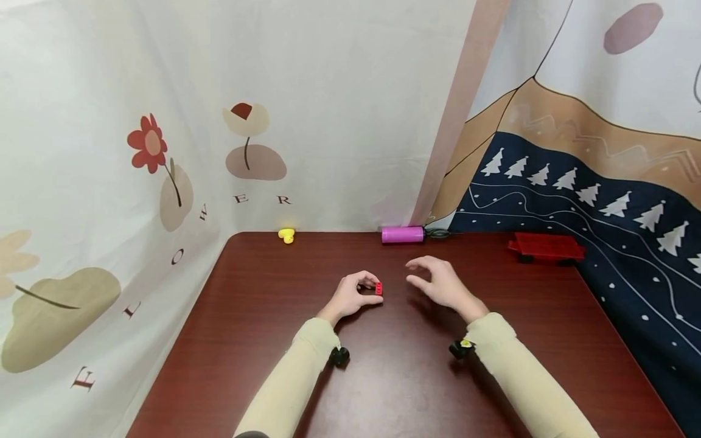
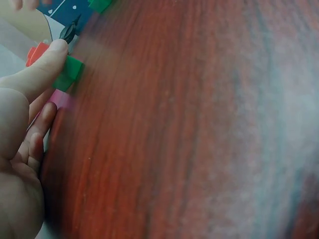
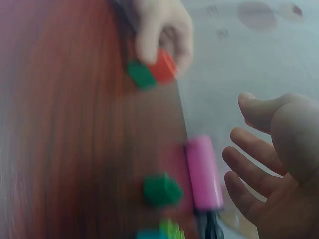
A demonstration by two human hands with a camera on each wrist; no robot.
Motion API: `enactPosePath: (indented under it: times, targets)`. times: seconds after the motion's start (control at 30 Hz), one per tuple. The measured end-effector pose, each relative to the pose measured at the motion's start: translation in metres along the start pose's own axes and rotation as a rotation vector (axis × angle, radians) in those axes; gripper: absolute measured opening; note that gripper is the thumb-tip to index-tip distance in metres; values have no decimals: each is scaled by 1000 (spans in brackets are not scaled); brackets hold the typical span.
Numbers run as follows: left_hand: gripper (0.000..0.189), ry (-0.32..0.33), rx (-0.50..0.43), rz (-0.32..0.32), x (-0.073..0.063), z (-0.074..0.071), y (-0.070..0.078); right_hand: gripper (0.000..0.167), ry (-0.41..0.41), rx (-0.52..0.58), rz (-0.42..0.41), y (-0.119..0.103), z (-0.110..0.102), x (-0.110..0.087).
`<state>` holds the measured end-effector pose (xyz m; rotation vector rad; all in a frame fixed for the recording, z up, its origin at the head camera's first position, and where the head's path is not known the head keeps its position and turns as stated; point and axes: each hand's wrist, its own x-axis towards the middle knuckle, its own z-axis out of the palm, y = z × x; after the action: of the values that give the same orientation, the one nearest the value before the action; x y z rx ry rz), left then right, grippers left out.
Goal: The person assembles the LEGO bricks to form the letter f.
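Near the table's middle, my left hand [image 1: 349, 296] pinches a small red toy brick [image 1: 378, 288] between thumb and fingers. Both wrist views show a green brick [image 2: 68, 74] against the red one, at the left fingertips; whether the two are joined I cannot tell. My right hand [image 1: 441, 283] hovers to the right, its fingers spread and apart from everything. The right wrist view is blurred but shows another green brick [image 3: 162, 189] on the table, with a blue piece [image 3: 152, 234] and a yellow-green piece [image 3: 172, 229] at the lower edge.
A pink-purple cylinder [image 1: 402, 235] with a black end lies at the table's back edge. Left of it sits a small yellow duck [image 1: 287, 235]. A red toy wagon [image 1: 549, 247] stands at the back right corner. Printed cloth [image 1: 350, 109] hangs behind the brown table [image 1: 394, 389].
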<state>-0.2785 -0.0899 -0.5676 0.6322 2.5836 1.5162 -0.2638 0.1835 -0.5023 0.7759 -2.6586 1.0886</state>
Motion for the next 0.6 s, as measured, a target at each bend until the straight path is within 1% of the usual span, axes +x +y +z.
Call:
enactPosePath:
  times: [0.13,0.3,0.47,0.6]
  targets:
    - [34,0,5,1,-1,1,0,29,25,-13,66,20,-24,-17]
    - [35,-2,7,12,-2,1,-1,31,38,-58,158,46,-44,-41]
    - [34,3,-12,20,-1,1,-2,34,2,-100,243,67,-59,-62]
    - [34,11,-15,10,-1,1,-3,37,-43,-91,294,78,-65,-72]
